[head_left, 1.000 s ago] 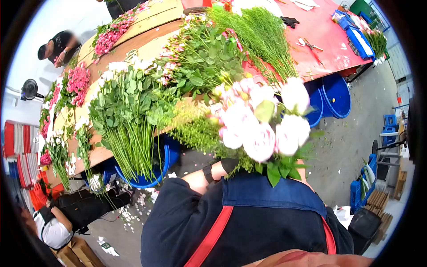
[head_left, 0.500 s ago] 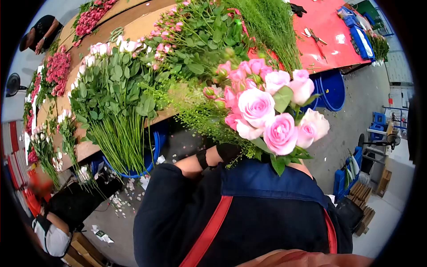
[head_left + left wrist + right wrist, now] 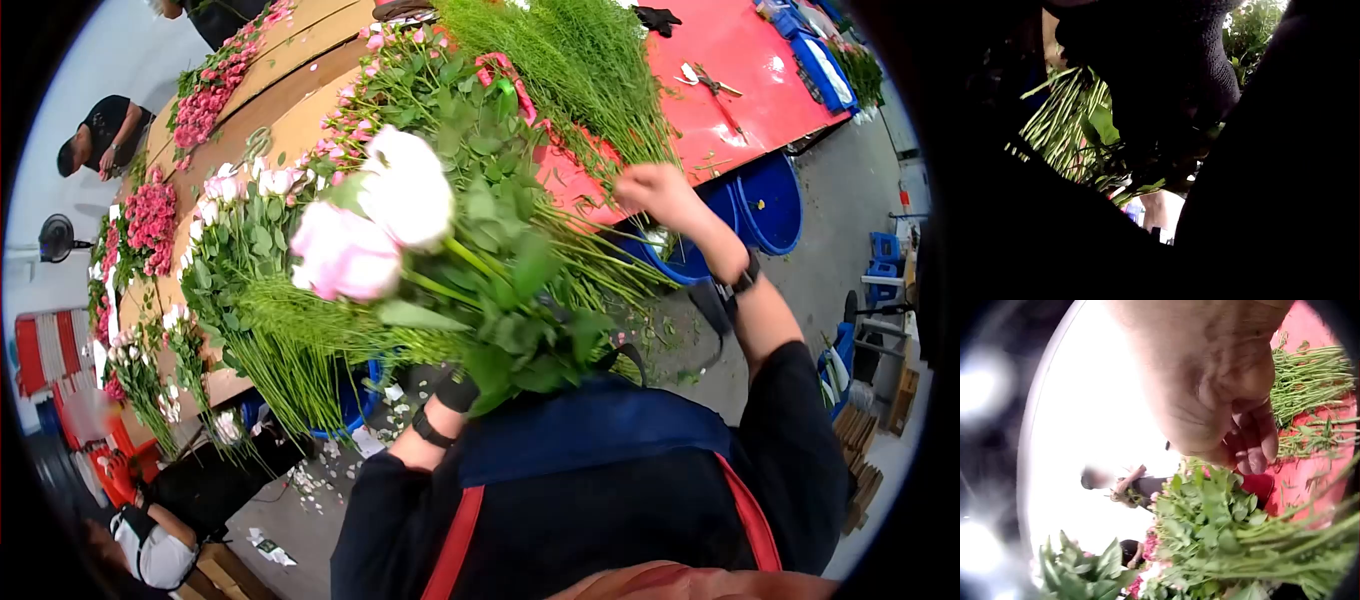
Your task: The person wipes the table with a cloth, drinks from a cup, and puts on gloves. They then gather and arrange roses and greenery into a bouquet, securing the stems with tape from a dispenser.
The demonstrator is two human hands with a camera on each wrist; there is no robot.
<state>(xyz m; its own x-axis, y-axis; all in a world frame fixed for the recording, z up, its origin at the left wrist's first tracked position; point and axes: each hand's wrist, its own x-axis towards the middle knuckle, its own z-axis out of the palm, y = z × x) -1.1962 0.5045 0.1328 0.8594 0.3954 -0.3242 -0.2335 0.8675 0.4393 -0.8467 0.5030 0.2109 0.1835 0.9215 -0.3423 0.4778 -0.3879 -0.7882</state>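
The bouquet point(image 3: 420, 250) has swung since half a second ago: then its pink blooms faced up in front of the chest, now it lies tipped over, heads pointing away to the left and the stems running back into the left hand point(image 3: 455, 388). That hand, in a dark glove, keeps its grip wrapped round the stem bundle low against the body — the left wrist view is too dark to show more than glove and stems. The right hand point(image 3: 655, 190), out of sight a moment ago, has come out to full reach, up and to the right of that grip, over the thin green stems point(image 3: 590, 90) lying across the red tabletop point(image 3: 740, 60). Its fingers are curled in a loose fist; in the right wrist view they seem to pinch at the greenery, but I cannot tell whether a stem is actually caught. I judge another sprig is being picked for the bunch. The forearm is raised, wrist bent down, watch strap showing.
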